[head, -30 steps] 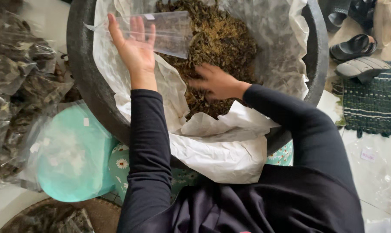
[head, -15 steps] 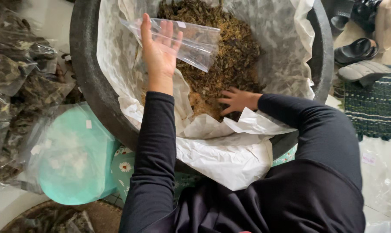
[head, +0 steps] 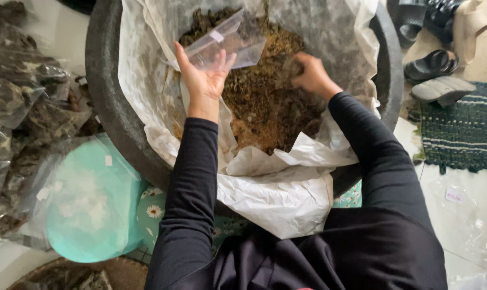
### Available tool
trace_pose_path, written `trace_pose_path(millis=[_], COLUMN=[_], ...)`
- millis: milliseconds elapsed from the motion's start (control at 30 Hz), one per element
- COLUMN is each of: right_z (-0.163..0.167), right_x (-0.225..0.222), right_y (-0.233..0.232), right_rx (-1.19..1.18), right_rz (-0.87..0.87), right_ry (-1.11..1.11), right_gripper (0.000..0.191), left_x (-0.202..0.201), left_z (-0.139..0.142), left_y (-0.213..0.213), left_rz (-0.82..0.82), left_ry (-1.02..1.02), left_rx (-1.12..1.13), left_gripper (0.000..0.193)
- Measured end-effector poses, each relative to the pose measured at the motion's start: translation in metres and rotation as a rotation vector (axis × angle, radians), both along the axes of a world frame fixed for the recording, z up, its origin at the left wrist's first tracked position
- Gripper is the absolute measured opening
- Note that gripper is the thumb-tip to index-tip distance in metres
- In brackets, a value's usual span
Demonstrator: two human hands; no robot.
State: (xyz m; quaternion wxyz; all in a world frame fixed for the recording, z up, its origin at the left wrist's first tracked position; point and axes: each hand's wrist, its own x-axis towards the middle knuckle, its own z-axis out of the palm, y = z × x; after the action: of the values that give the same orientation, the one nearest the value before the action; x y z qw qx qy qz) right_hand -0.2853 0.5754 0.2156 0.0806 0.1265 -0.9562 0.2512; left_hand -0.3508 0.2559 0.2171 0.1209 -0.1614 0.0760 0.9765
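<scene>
Lined black basin: left hand pinches clear bag; right hand's fingers, half-buried, clutch dried leaves.

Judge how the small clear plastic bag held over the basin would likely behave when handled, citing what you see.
The clear plastic bag looks thin and see-through, so it is probably floppy and very light. The left hand props it open with spread fingers, suggesting it would collapse unsupported. Its glossy film may be slippery against the dried leaves.
</scene>
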Motion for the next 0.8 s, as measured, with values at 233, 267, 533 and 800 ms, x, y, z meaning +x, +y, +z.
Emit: trace_pose_path(millis=[233,267,533,800], right_z=[0.156,0.176,0.212,0.177], right_x=[-0.009,-0.006,-0.011,-0.052], right_y=[-0.047,-0.058,-0.117,-0.115], right_rx=[-1.247,-1.321,0.029,0.372], right_rz=[0.185,0.242,0.056,-0.128], right_ry=[-0.173,-0.188,0.28,0.601], right_gripper=[0.043,0.048,0.047,0.045], left_x=[-0.018,-0.019,-0.013,-0.016], left_z=[-0.027,-0.03,-0.028,-0.021], left_y=[0.009,0.009,0.018,0.024], left_rz=[-0.047,-0.042,0.039,0.135], left_ry=[-0.027,-0.06,-0.083,-0.17], left_rx=[-0.012,-0.018,0.018,0.163], left_gripper=[0.121,0.12,0.118,0.122])
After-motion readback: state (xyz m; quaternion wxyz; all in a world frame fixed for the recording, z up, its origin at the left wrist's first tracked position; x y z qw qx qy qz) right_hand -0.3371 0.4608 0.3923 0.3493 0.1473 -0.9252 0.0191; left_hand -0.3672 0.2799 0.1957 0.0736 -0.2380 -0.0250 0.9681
